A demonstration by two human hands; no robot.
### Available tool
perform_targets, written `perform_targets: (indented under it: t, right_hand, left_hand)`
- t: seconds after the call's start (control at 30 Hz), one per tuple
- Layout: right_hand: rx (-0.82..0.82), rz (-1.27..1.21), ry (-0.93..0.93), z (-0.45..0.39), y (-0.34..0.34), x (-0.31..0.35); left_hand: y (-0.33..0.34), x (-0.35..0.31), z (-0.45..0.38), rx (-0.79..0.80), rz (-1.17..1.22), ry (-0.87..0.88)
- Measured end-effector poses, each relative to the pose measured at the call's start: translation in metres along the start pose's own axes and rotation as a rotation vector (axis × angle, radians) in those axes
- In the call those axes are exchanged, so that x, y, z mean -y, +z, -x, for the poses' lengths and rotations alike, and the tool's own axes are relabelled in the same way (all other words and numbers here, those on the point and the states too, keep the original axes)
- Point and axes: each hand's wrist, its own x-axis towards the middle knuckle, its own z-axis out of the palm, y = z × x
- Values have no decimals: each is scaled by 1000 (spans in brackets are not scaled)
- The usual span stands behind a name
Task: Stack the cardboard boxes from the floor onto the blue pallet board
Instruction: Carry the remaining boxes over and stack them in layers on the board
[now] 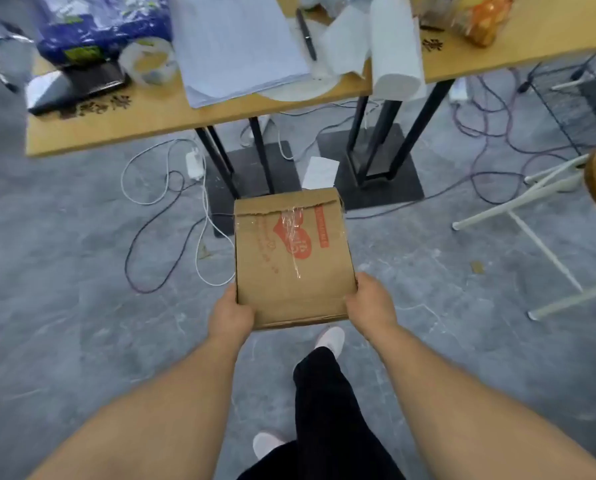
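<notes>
cardboard box (291,261) carried above the grey floor (64,289), left grip (230,315) and right grip (371,303) clamped round its near corners

Single head view; looks forward and down over both forearms; floor (82,271) near, tables (134,123) beyond.

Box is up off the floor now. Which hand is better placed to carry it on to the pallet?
Neither alone: the left hand and right hand grip opposite near corners of the cardboard box. No pallet in view.
</notes>
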Motion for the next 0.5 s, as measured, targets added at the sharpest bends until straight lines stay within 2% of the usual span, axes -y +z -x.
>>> perform_targets:
  t: [0.27,0.5]
  right_hand:
    - [127,117,-285,83,62,85]
    - [195,311,-507,110,92,168]
  left_hand:
    - [-102,111,71,-153,262,-99]
    - [-163,153,98,-315,407,-178]
